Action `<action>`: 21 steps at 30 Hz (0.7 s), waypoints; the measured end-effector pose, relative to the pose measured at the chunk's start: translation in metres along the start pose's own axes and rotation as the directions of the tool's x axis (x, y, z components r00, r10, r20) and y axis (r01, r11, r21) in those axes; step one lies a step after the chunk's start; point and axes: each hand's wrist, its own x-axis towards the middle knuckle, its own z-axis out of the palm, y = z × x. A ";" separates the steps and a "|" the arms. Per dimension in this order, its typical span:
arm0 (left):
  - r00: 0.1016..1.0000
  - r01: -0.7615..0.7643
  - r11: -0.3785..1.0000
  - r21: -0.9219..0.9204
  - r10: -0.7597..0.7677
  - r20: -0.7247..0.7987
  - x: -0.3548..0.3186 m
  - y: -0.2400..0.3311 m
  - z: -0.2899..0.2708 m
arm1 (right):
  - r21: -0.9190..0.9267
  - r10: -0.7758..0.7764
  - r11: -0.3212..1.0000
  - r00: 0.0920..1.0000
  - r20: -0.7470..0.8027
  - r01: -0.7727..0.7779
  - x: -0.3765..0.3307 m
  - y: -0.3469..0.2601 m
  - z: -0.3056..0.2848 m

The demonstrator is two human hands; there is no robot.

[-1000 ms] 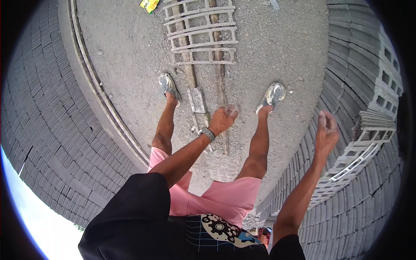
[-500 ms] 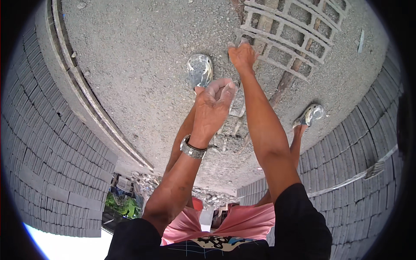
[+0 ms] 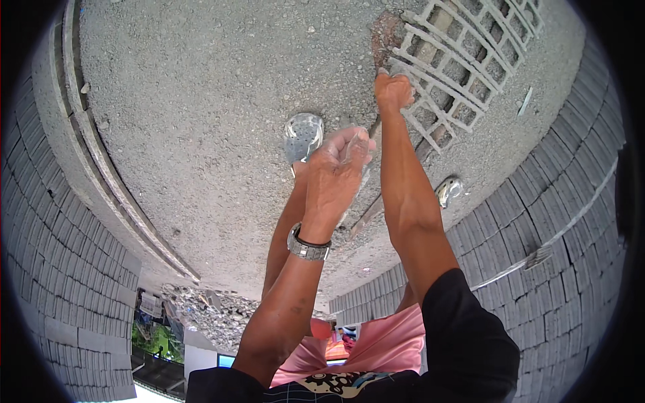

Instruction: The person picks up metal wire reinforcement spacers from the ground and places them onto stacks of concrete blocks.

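My right hand (image 3: 394, 93) reaches forward, its dusty fingers curled at the near left end of a group of grey hollow concrete blocks (image 3: 449, 87). It appears closed on the end block, though the fingertips are partly hidden. The blocks lie in rows on the ground with their cells facing up. My left hand (image 3: 344, 158), also dusty, is held closer to me with its fingers bent in toward the thumb. A pale grey edge shows just beneath it; what it grips, if anything, I cannot make out. A metal watch (image 3: 309, 244) is on my left wrist.
Wooden strips (image 3: 366, 218) run along the gravelly ground under the blocks. Stacked grey blocks form walls at the left (image 3: 67, 248) and right (image 3: 537, 248). A low concrete ledge (image 3: 111, 168) curves along the left. My shoes (image 3: 304, 137) stand on the gravel; rubble (image 3: 208, 312) lies behind.
My right hand has shifted slightly right along the near edge of the blocks. The left hand stays bent in a similar pose. The view has tilted and moved, so the blocks sit farther right.
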 end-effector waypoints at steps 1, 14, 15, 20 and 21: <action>1.000 -0.010 0.999 -0.037 0.010 0.005 0.002 0.002 -0.002 | 0.047 0.036 0.998 0.999 0.034 -0.037 -0.002 -0.003 -0.003; 0.999 0.041 0.998 -0.052 -0.040 0.020 0.020 0.018 -0.001 | 0.109 0.027 0.994 0.986 -0.164 -0.009 0.077 -0.035 -0.015; 0.999 0.051 0.997 -0.061 -0.051 -0.002 0.021 0.019 -0.004 | 0.116 0.027 0.993 0.986 -0.162 -0.009 0.081 -0.039 -0.023; 0.996 0.085 0.993 -0.086 -0.085 0.002 0.020 0.028 0.002 | 0.304 0.172 0.946 0.971 -0.163 -0.116 0.130 -0.060 -0.037; 0.996 0.085 0.993 -0.079 -0.083 0.034 0.018 0.026 0.005 | 0.271 0.121 0.961 0.966 -0.227 -0.057 0.136 -0.064 -0.030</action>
